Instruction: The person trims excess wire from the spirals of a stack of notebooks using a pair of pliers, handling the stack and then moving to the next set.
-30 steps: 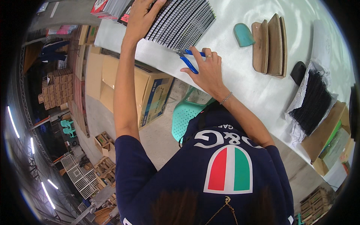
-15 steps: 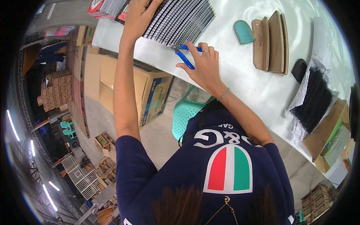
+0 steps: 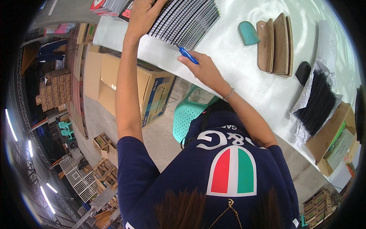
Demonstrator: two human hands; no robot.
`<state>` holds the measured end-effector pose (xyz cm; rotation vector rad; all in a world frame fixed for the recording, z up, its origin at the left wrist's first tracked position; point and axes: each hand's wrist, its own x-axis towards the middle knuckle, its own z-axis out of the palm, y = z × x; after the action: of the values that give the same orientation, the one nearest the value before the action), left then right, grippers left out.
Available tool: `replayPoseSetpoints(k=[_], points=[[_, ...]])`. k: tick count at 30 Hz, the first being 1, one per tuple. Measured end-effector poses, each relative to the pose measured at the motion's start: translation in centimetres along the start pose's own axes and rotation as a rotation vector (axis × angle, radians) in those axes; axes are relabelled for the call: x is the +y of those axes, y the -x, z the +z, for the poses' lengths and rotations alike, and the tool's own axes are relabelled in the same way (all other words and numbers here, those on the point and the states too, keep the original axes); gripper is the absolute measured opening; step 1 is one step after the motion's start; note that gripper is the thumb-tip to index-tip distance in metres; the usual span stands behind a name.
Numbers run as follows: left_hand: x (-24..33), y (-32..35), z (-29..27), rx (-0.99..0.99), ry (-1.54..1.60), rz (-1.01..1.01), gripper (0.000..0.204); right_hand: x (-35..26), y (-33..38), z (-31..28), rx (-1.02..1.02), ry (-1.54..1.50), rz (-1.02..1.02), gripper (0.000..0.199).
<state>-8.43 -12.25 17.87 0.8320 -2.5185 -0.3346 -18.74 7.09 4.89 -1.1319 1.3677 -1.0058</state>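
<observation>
A stack of spiral-bound notebooks (image 3: 187, 19), its rows of coil spines facing up, lies near the table edge. My left hand (image 3: 144, 17) rests at its left end with the thumb spread apart; the other fingertips run out of view at the top. Wire cutters with blue handles (image 3: 189, 55) are in my right hand (image 3: 206, 69), which is closed around them. Their tip touches or nearly touches the near corner of the coils, and the jaws are too small to make out.
On the white-covered table (image 3: 244, 91) are a teal rounded block (image 3: 248, 33), upright brown boards (image 3: 280, 45), a black rounded piece (image 3: 303, 72) and black coils in paper (image 3: 318, 101). Booklets (image 3: 110, 7) sit far left. A cardboard box (image 3: 154, 95) and green stool (image 3: 187, 118) stand below.
My right hand has closed around the cutters, bringing the spread handles together. Its fingers have curled in, while my left hand stays at the stack.
</observation>
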Motion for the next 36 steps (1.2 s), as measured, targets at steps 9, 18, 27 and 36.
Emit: replayPoseSetpoints(k=[9, 18, 27, 36], points=[[0.2, -0.1, 0.0, 0.002, 0.016, -0.009, 0.042, 1.9, 0.6, -0.2, 0.41, 0.482, -0.357, 0.058], [0.4, 0.0, 0.0, 0.001, 0.029, -0.015, 0.041, 2.5, 0.2, 0.5, 0.531, 0.58, -0.446, 0.062], [0.5, -0.2, 0.1, 0.003, 0.034, -0.036, 0.041, 2.1, -0.1, 0.1, 0.373, 0.561, -0.32, 0.061], [0.4, -0.2, 0.0, 0.006, 0.008, -0.022, 0.042, 1.9, 0.1, -0.2, 0.181, 0.155, -0.178, 0.064]])
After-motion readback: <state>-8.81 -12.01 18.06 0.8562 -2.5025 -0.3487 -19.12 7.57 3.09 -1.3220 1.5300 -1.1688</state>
